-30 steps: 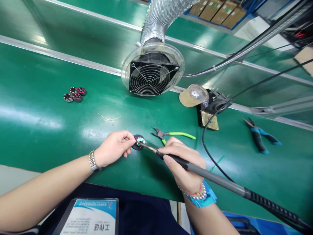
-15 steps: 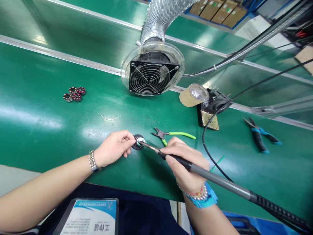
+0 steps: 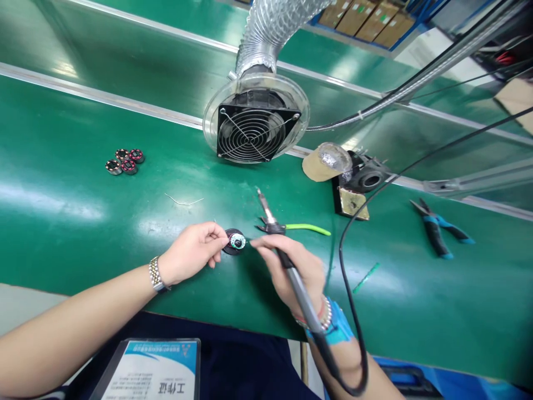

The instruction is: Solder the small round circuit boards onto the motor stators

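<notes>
My left hand [image 3: 192, 251] pinches the left edge of a small round black part with a green-and-silver centre [image 3: 235, 241], which lies on the green bench [image 3: 75, 222]. My right hand [image 3: 291, 266] grips a soldering iron [image 3: 287, 261] by its grey handle. The iron's tip points up and away, clear of the part, while a finger of that hand reaches toward the part's right edge. The iron's black cable loops down past my right wrist.
Green-handled cutters [image 3: 291, 226] lie just behind my right hand. A fume-extraction fan [image 3: 255, 130] on a foil duct stands behind. The iron stand with sponge [image 3: 353, 186] and blue pliers [image 3: 435, 233] sit to the right. Several small round parts [image 3: 124, 161] and a wire scrap [image 3: 183, 201] lie at the left.
My right hand has swung the soldering iron off the round part; its tip now points up and away. A right finger has come to the part's edge. My left hand has stayed.
</notes>
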Demonstrator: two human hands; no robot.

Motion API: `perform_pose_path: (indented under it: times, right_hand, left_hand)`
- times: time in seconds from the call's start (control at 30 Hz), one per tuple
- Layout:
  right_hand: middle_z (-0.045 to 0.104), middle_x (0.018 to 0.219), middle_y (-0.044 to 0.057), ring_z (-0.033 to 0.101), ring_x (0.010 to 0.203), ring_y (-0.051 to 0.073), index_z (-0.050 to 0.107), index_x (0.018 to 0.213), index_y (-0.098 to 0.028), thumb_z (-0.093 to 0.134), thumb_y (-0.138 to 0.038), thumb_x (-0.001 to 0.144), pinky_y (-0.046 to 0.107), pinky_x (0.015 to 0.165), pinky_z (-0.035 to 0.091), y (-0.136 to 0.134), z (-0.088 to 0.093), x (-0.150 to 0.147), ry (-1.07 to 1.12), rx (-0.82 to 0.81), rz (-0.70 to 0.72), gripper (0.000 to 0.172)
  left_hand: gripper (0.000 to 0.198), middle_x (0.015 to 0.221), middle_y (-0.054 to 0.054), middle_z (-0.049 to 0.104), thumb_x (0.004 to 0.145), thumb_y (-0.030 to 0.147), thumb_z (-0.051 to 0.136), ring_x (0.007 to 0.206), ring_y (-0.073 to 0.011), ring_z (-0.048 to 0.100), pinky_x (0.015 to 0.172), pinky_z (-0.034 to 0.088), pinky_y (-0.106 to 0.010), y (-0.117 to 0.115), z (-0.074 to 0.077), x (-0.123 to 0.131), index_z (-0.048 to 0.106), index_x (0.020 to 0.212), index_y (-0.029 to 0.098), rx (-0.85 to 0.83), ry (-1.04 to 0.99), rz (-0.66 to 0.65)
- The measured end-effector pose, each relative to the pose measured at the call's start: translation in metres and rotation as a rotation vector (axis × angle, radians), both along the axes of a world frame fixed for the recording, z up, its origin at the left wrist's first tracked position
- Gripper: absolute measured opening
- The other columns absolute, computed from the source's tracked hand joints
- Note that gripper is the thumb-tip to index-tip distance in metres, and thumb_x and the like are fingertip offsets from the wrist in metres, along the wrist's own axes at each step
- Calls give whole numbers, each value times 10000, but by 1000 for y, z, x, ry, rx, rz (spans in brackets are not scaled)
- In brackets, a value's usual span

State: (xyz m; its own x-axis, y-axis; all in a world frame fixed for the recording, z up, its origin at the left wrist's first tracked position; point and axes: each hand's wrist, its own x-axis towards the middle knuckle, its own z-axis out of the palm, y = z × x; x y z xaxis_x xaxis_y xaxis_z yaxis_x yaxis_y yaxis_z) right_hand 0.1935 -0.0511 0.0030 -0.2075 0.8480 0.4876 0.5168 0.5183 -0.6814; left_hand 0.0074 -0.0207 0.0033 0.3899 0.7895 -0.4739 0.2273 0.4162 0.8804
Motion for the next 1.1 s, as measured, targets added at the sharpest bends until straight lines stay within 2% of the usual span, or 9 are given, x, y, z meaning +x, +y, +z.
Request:
perform_pose_path:
  times: [0.1,0.2,0.3,0.4,0.6,0.77,0.87,1.0,1.1]
  right_hand:
    - [632,951,88,582,771,183,525,1076,-185,607,-153,769,324,690,499,5,-3,-11,-177,-9,51,320]
    - [628,925,95,561,779,194,496,1093,-169,572,-143,789,339,699,493,8,-10,-17,-227,23,65,314]
    - [624,888,89,556,756,188,493,1078,-166,544,-135,804,337,688,492,8,-14,-19,-240,27,56,280]
    - [615,923,93,569,798,195,482,1090,-171,530,-157,816,344,714,497,8,-15,-19,-228,7,58,278]
    - [613,965,75,582,847,186,470,1089,-195,522,-142,815,334,758,497,11,-17,-20,-165,-33,87,284]
    - [618,886,36,590,695,132,451,1052,-201,614,-147,753,270,681,513,10,-17,-20,55,-140,-15,345]
    - [631,863,28,589,642,125,459,1035,-216,653,-154,723,258,642,518,7,-12,-19,110,-77,-45,373]
    - [645,885,35,616,701,141,494,1029,-230,665,-159,718,263,672,525,2,-4,-20,102,39,-5,362]
    - [649,879,41,621,721,144,522,1031,-214,675,-172,713,260,690,525,0,-1,-21,100,46,14,356]
  left_hand:
    - [141,514,53,492,796,279,480,459,-71,474,465,374,-183,0,2,1,495,736,152,10,0,-1]
    - [133,547,48,494,799,283,475,480,-77,484,475,385,-190,1,2,-1,492,759,157,55,18,-33]
    - [106,678,19,550,773,253,517,535,-87,497,531,406,-213,1,-1,-5,514,841,172,294,140,-50]
    - [201,816,-6,590,723,221,581,608,-108,519,595,408,-233,2,-5,-8,534,918,200,569,317,-74]
    - [230,889,-21,645,719,225,609,743,-164,586,644,415,-254,6,-8,-6,488,915,217,654,324,-138]
    - [288,965,-34,659,698,235,643,811,-179,592,710,421,-279,10,-5,-8,456,917,217,594,294,-147]
    - [199,947,-41,640,732,243,612,847,-167,576,757,419,-280,9,-1,-9,495,886,195,521,193,-91]
    - [129,792,-1,574,806,275,537,733,-110,567,723,446,-255,2,3,-5,512,889,179,171,-256,-9]
    - [160,753,25,539,776,263,592,683,-84,558,700,463,-244,-2,2,0,496,873,181,-83,-508,44]
